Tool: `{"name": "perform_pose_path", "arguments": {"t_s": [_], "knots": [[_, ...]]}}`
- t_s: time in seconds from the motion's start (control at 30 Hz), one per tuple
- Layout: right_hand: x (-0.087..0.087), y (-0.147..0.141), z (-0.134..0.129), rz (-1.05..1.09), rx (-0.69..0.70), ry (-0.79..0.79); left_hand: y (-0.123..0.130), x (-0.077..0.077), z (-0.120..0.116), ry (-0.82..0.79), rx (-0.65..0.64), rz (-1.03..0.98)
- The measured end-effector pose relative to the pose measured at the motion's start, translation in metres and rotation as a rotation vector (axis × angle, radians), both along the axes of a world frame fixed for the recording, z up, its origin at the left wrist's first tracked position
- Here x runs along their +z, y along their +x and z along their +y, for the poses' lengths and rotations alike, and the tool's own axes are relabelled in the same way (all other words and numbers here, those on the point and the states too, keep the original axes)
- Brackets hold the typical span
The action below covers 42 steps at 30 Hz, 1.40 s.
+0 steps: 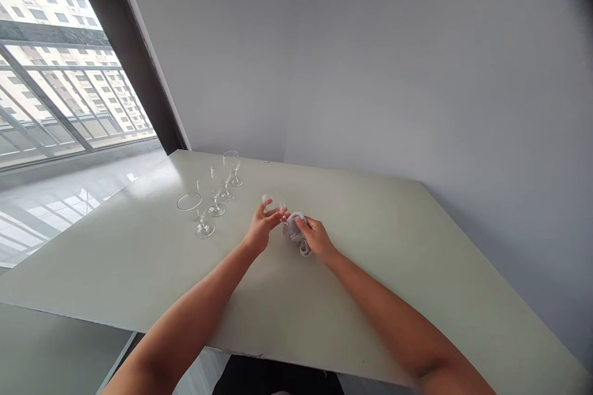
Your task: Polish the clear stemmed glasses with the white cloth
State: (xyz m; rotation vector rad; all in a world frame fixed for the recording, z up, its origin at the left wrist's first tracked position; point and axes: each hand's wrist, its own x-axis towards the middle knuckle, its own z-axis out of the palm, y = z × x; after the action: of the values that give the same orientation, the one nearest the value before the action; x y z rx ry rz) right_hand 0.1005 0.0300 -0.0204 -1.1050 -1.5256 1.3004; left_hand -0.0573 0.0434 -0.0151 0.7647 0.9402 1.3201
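Stemmed glass [274, 202], blurred and partly hidden, sits in the left hand [263, 225], fingers curled around it. Just beside, the right hand [318, 239] pinches a bunched gray cloth [299, 232] that covers the glass's lower end. No writing can be read.

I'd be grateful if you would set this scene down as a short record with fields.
left hand: fingers on a clear glass
left hand point; glass point
right hand: grips a bunched grey cloth close by the held glass
standing glasses: four, stemmed, upright, in a row on the left
surface: pale table
behind: plain wall
far left: railing, buildings beyond
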Motion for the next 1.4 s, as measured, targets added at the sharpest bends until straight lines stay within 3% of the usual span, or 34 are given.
{"name": "perform_pose_path", "arguments": {"t_s": [0.13,0.2,0.27,0.47,0.57,0.63,0.7,0.83,0.93,1.1,1.23,1.4], "knots": [[0.004,-0.003,-0.014,-0.529,0.111,0.614,-0.011,-0.002,0.006,-0.073,0.074,-0.02],[0.003,-0.006,-0.017,-0.697,0.156,0.766,-0.013,-0.001,0.007,-0.104,0.05,-0.054],[0.002,-0.008,-0.015,-0.752,0.139,0.792,-0.012,0.0,0.006,-0.115,0.036,-0.112],[0.009,0.003,-0.008,-0.461,0.004,0.5,-0.011,0.009,0.004,-0.028,0.117,-0.179],[0.02,0.019,-0.009,-0.562,0.175,0.346,-0.017,0.015,0.004,0.066,0.245,-0.079],[0.029,0.026,-0.008,-0.683,0.269,0.325,-0.021,0.019,0.003,0.143,0.328,0.028],[0.039,0.027,-0.005,-0.774,0.205,0.361,-0.022,0.023,0.001,0.215,0.373,0.127],[0.048,0.007,0.005,-0.764,-0.008,0.46,-0.008,0.023,-0.009,0.347,0.273,0.181],[0.042,-0.014,0.011,-0.61,0.033,0.468,0.008,0.019,-0.019,0.392,0.156,0.224],[0.02,-0.025,0.026,-0.321,0.054,0.301,0.018,0.012,-0.023,0.46,0.169,0.594],[0.014,0.008,0.059,-0.167,-0.22,0.082,0.019,-0.002,-0.016,0.437,0.083,0.937],[0.019,0.113,0.098,-0.195,-0.615,-0.031,0.031,-0.028,-0.017,0.418,-0.259,1.236]]}}
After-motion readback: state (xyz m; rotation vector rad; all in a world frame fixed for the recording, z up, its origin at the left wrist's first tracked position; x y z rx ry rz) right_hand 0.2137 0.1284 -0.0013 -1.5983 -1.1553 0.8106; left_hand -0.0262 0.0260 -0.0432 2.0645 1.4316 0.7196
